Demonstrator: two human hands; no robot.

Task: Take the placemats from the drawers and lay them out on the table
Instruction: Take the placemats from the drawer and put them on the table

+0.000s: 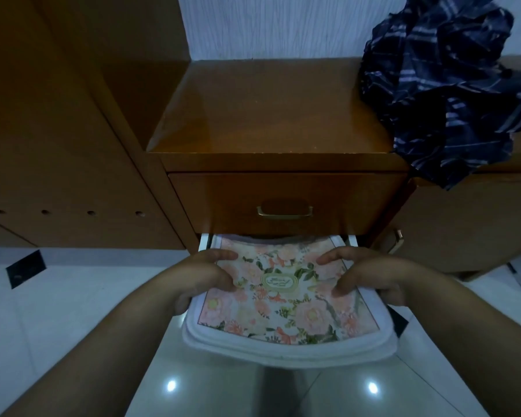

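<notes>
Left hand [206, 278]: grips the placemat stack's left edge.
Right hand [360, 276]: grips its right edge.
Placemats [286, 311]: floral, white-bordered, above the open lower drawer [204, 241].
Cabinet top [268, 109]: bears striped cloth [451, 85].

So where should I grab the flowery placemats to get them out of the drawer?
Take the stack of placemats by its two side edges, one from each side, as the left hand and right hand do here: thumbs on top, fingers underneath. The stack is wide, soft and floppy, so support on both sides probably keeps it flat.
</notes>
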